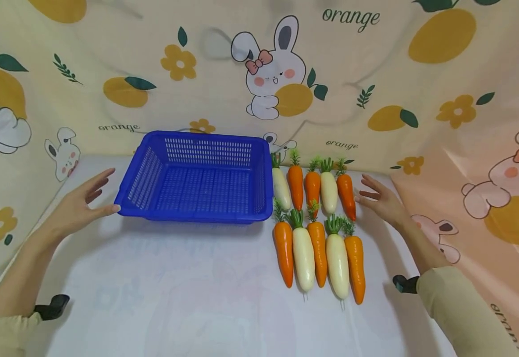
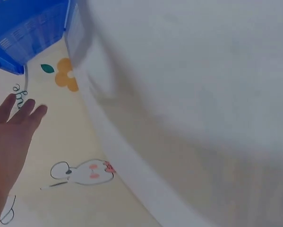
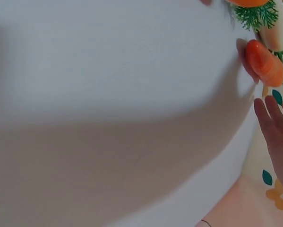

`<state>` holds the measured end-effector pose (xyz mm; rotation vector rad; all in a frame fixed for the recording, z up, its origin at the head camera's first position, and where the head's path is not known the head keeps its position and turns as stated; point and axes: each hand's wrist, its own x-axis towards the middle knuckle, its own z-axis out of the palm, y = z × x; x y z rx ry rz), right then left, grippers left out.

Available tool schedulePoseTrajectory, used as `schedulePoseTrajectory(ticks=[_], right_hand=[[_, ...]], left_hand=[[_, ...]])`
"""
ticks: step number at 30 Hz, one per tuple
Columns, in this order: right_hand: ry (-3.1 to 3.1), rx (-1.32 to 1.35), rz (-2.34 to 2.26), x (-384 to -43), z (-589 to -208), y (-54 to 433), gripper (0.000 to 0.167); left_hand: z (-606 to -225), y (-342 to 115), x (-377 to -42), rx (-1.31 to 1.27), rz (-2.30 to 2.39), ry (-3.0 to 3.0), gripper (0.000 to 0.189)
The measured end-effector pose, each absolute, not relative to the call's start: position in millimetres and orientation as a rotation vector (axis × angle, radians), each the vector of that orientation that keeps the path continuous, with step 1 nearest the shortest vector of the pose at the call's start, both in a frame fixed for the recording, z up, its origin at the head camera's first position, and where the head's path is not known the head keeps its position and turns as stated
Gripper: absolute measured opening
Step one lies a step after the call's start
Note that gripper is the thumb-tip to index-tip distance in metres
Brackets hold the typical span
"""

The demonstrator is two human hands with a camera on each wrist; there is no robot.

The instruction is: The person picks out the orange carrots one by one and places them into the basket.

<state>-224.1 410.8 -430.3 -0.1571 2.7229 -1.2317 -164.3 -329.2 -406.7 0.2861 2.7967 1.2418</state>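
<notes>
A blue plastic basket (image 1: 205, 214) with slotted walls stands at the back left of the white table, with nothing in it. My left hand (image 1: 81, 206) is at its left side, fingers spread, thumb tip right at the basket's front left corner. To the basket's right lie carrots and white radishes in two rows, leafy tops pointing to the back. My right hand (image 1: 383, 201) hovers beside the rightmost carrot (image 1: 346, 196) of the back row, fingers extended and holding nothing. In the front row a white radish (image 1: 304, 258) lies between two carrots, with another carrot (image 1: 355, 267) at the right end.
A cloth printed with rabbits and oranges (image 1: 223, 64) hangs behind the table (image 1: 188, 297) and along both sides. Each wrist carries a black strap mount (image 1: 52, 307). The back row's leftmost radish (image 1: 281, 188) lies close against the basket's right wall.
</notes>
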Motion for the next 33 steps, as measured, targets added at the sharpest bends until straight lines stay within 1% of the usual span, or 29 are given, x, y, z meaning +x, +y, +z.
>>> schedulePoseTrajectory(ticks=[7,14,20,28,33], right_hand=[[2.506,-0.118,-1.429,-238.5,-431.9,408.1,0.081],[2.487,-0.095,-1.359,-251.3,-436.3,406.9,0.082],[2.462,-0.061,-1.294,-265.7,-438.0,401.8,0.084],[2.444,-0.094,-1.198,-279.2,-438.7,396.9,0.092],[2.437,-0.126,-1.176,-283.0,-436.6,398.7,0.092]], left_hand=[[-405.0,-319.8,-173.4,0.377,1.362,2.652,0.091],[-406.9,-312.2,-179.4,0.432,1.392,2.538,0.091],[-410.1,-309.2,-181.1,0.368,1.393,2.469,0.092],[-418.8,-305.8,-182.4,0.362,1.473,2.395,0.103],[-420.0,-304.4,-185.3,0.363,1.502,2.382,0.105]])
